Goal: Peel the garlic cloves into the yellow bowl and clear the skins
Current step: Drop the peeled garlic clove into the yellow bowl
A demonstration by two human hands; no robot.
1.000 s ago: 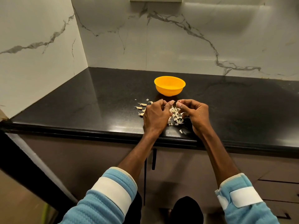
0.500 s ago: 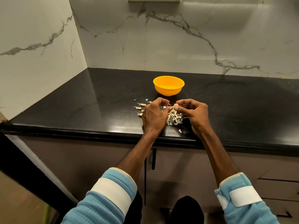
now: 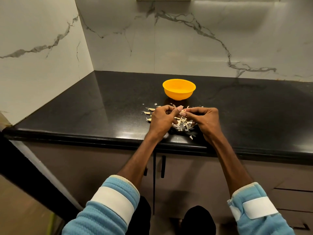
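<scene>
Two-handed pinch on one small garlic clove [image 3: 182, 113]: left hand [image 3: 161, 120] and right hand [image 3: 207, 121] curled in from either side, thumbs and fingertips pressed together on it, each closed snugly round the clove rather than slack or spread. Held low, just above the countertop [image 3: 101, 107] and directly over the heap of skins [image 3: 182, 124], presumably for letting loose flakes fall onto the same heap and keeping the later sweep to one spot. Mostly hidden by the thumbs, so no telling the amount of skin left on it. Parked just behind the hands, near but not touching: the yellow bowl [image 3: 179, 95], upright, close enough for a short forward reach with a cleaned clove; contents not readable from this angle. Off to the left of the left hand, apart from the heap: a few spare cloves [image 3: 149, 113], seemingly unpeeled, probably kept aside as waiting stock, separate from the waste. One stray flake [image 3: 191, 137] nearer the counter edge, plus small bits scattered toward the bowl, all worth gathering in the clearing step. Judged about midway: peeling in hand, several cloves to go, skins not yet cleared. Next, probably: strip off the last skin, drop the clove into the bowl, reach left for another. Main risk: light papery skins drifting over the edge or into the bowl with the cloves
</scene>
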